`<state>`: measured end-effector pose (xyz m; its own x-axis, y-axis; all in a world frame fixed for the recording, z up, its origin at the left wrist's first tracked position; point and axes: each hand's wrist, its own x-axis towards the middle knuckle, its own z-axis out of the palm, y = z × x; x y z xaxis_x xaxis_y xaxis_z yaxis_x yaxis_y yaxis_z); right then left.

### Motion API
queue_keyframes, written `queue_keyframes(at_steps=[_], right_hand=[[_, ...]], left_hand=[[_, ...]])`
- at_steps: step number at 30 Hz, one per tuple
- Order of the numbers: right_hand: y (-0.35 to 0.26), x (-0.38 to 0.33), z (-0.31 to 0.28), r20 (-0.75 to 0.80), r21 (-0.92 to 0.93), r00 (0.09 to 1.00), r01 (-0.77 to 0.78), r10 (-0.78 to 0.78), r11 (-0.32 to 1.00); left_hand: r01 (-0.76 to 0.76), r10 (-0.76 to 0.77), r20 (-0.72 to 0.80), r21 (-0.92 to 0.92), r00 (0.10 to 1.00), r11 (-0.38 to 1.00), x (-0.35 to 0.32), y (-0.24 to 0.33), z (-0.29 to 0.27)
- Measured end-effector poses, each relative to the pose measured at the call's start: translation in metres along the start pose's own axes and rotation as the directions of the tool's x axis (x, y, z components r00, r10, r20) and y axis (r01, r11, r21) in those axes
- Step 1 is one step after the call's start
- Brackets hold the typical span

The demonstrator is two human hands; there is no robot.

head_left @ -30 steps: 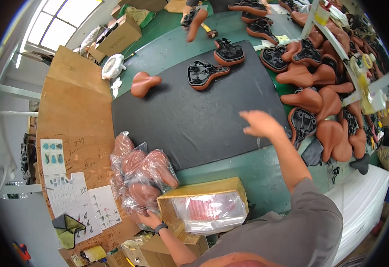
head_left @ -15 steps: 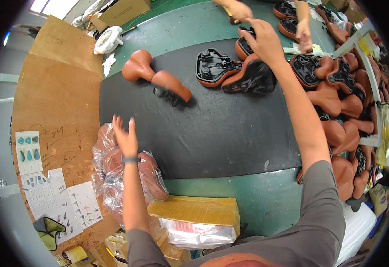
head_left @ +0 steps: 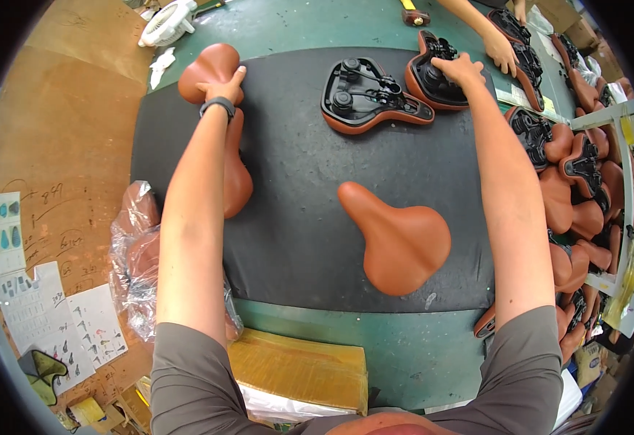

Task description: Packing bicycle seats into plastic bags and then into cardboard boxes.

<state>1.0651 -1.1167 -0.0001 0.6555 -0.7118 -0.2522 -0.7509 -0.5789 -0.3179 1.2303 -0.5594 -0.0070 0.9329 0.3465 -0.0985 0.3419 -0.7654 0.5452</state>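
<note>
At the far left of the black mat, my left hand (head_left: 222, 88) grips a brown bicycle saddle (head_left: 206, 69), thumb and fingers spread around its narrower part. Partly behind my left forearm lies another brown saddle (head_left: 237, 177). My right hand (head_left: 463, 71) is closed on an upturned saddle (head_left: 433, 80) at the back right, its black underside showing. Just left of that is a second upturned saddle (head_left: 364, 94) with black rails and springs. One more saddle (head_left: 406, 246) rests top side up in the front middle of the mat, touched by neither hand.
A co-worker's hand (head_left: 502, 52) reaches over saddles at the far right. A hammer (head_left: 415, 16) lies at the back. Many saddles (head_left: 560, 199) are piled by a white frame (head_left: 607, 112). Plastic-wrapped saddles (head_left: 139, 254) and a carton (head_left: 299, 370) sit near left; a white fan (head_left: 166, 23) stands far left.
My left hand went from above the wrapped saddles to the far-left saddle. My right hand came down onto an upturned saddle. One saddle now lies top up in front. The co-worker's hand left the hammer.
</note>
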Motion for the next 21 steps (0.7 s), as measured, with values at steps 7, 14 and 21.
queue_keyframes(at_steps=[7, 14, 21], right_hand=[[0.041, 0.031, -0.007, 0.131, -0.105, 0.924, 0.373, -0.359, 0.922], [0.055, -0.116, -0.019, 0.317, -0.050, 0.687, 0.700, -0.654, 0.712], [0.154, -0.311, -0.034, 0.329, 0.003, 0.652, 0.723, -0.683, 0.691]], left_hand=[[-0.174, 0.170, 0.207, 0.003, 0.964, 0.985, -0.001, 0.014, 0.022], [-0.623, 0.671, 0.346, -0.254, 0.656, 0.740, -0.112, -0.042, -0.003], [-0.544, 0.573, 0.510, -0.223, 0.642, 0.809, -0.329, -0.089, -0.051]])
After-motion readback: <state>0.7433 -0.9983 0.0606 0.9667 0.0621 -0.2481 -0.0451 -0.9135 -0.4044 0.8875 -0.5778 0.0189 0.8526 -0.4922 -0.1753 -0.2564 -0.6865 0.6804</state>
